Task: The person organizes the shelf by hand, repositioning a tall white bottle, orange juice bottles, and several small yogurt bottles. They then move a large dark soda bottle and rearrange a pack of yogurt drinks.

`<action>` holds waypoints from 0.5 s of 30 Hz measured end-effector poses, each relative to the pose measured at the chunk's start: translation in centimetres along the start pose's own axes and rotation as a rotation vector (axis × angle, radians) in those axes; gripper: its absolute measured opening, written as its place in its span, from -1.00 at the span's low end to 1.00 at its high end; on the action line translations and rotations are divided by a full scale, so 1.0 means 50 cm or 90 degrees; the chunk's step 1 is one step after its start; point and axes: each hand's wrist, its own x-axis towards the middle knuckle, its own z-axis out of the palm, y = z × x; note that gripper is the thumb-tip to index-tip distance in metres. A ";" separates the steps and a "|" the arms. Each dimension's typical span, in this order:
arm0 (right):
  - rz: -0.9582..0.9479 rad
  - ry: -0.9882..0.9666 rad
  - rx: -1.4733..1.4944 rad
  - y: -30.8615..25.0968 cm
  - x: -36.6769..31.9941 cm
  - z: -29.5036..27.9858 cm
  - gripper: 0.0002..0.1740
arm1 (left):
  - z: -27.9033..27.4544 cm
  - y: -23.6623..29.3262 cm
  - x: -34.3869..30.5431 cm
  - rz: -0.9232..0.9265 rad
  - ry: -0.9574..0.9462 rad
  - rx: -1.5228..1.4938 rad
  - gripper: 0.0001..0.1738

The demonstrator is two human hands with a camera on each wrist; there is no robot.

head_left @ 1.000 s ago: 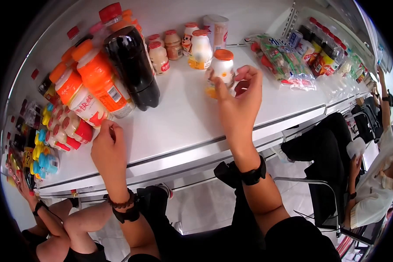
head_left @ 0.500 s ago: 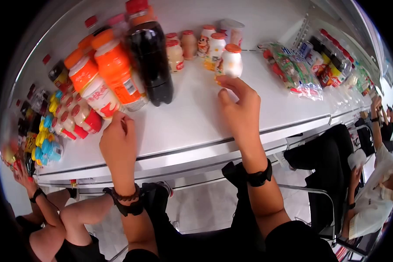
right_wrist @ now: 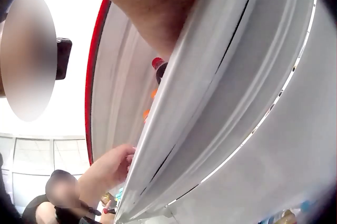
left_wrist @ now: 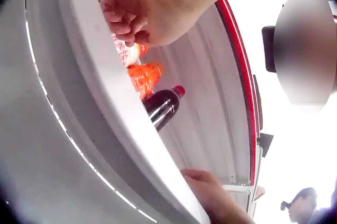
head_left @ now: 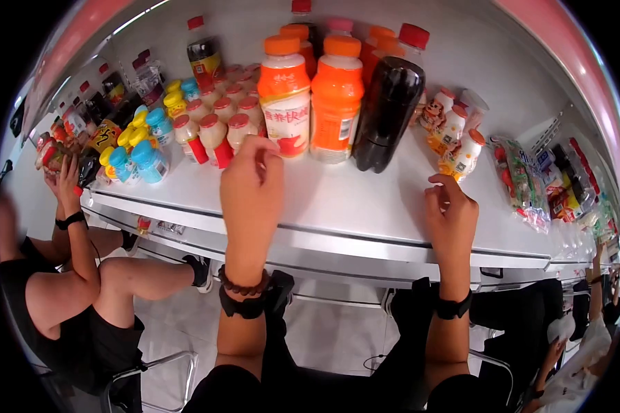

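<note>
My right hand (head_left: pixel 452 213) is over the white shelf (head_left: pixel 365 206), fingers loosely bent and holding nothing. Its fingertips are just in front of a small white drink bottle with an orange cap (head_left: pixel 463 160), which stands upright before similar small bottles (head_left: pixel 448 131). My left hand (head_left: pixel 251 199), fingers loosely curled and holding nothing visible, is at the front of the shelf. Nearest to it are a white-and-orange drink bottle (head_left: pixel 286 113) and red-capped small bottles (head_left: pixel 217 138). An orange bottle (head_left: pixel 336 103) and a dark cola bottle (head_left: pixel 390 113) stand between the hands.
Blue- and yellow-capped small bottles (head_left: pixel 148 162) are grouped at the left. Plastic snack bags (head_left: pixel 523 182) lie at the right, beside more bottles. A seated person (head_left: pixel 69 303) is at the left, handling items on the shelf. The shelf's front edge (head_left: pixel 365 241) runs below both hands.
My right hand has moved away from the small white bottle, which now stands nearer the similar bottles behind it. The head view has turned left. My left hand stays loosely curled near the shelf's front.
</note>
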 end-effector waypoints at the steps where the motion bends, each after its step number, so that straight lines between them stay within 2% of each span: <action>1: 0.011 0.008 -0.007 0.000 0.001 0.001 -0.86 | -0.017 0.007 0.006 -0.013 0.024 -0.011 -0.86; 2: 0.024 0.015 -0.014 0.000 0.001 0.003 -0.87 | -0.029 0.007 0.010 -0.027 0.046 -0.021 -0.82; 3: 0.024 0.034 -0.009 -0.001 0.002 0.006 -0.89 | -0.033 0.001 0.016 -0.015 0.061 -0.043 -0.65; 6: 0.053 0.034 -0.048 -0.013 0.005 0.005 -0.89 | -0.038 -0.012 0.026 -0.003 0.048 -0.026 -0.56; 9: 0.048 0.063 -0.003 -0.001 0.006 0.017 -0.91 | -0.029 -0.038 0.032 0.014 0.039 0.016 -0.51; 12: 0.039 0.037 -0.014 -0.008 0.005 0.006 -0.91 | -0.029 -0.034 0.033 -0.020 0.032 0.060 -0.54; 15: 0.068 0.017 0.003 -0.003 0.002 -0.001 -0.91 | -0.028 -0.031 0.031 0.020 0.070 0.065 -0.59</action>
